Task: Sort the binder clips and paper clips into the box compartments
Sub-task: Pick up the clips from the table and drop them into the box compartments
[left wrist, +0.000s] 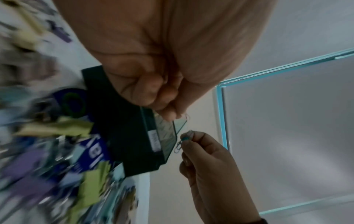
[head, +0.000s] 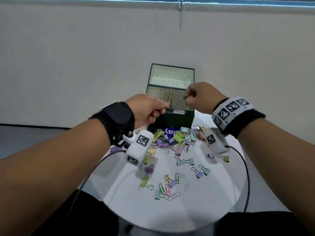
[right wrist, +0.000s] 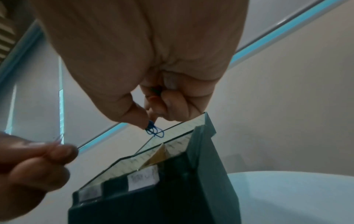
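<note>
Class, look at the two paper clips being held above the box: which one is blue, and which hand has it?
The blue paper clip is pinched by the right hand over the green box. The left hand pinches a pale, pinkish clip instead.

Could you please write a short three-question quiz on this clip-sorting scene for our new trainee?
1. True or false: both hands, the left hand and the right hand, hold paper clips near the green box.
2. What colour is the paper clip pinched by the right hand? A) blue B) red C) yellow
3. Fill in: most unsorted binder clips lie on the white ____.

Key: 1 true; 2 A; 3 table.
</note>
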A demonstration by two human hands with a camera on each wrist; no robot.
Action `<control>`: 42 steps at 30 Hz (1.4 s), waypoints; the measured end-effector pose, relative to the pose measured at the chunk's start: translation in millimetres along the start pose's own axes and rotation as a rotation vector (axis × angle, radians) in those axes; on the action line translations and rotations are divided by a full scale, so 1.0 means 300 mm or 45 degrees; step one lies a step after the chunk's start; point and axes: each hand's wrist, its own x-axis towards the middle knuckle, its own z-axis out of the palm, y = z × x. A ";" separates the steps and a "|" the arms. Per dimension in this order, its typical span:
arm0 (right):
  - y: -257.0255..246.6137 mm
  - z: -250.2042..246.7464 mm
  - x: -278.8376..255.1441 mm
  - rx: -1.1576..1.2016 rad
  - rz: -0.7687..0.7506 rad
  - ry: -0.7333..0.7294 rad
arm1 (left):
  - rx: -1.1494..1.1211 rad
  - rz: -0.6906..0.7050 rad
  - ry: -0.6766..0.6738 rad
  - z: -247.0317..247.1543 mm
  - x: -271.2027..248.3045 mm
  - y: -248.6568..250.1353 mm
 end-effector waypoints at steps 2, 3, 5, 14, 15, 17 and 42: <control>-0.008 0.017 0.053 -0.021 0.013 0.001 | 0.089 0.080 0.084 0.027 0.044 0.039; -0.010 0.027 0.070 -0.041 0.016 -0.013 | 0.118 0.090 0.122 0.041 0.066 0.053; -0.011 0.036 0.092 -0.089 0.016 -0.054 | 0.196 0.096 0.189 0.071 0.108 0.077; 0.038 0.013 0.102 0.104 0.044 -0.030 | 0.261 0.141 0.150 0.137 0.230 0.095; 0.040 0.015 0.094 0.103 0.028 -0.031 | 0.280 0.145 0.158 0.137 0.226 0.097; 0.039 0.016 0.078 0.103 0.008 -0.019 | 0.295 0.143 0.157 0.123 0.208 0.103; -0.072 0.156 -0.508 -0.470 -0.344 -0.693 | 2.026 0.507 -0.103 -0.122 -0.266 -0.246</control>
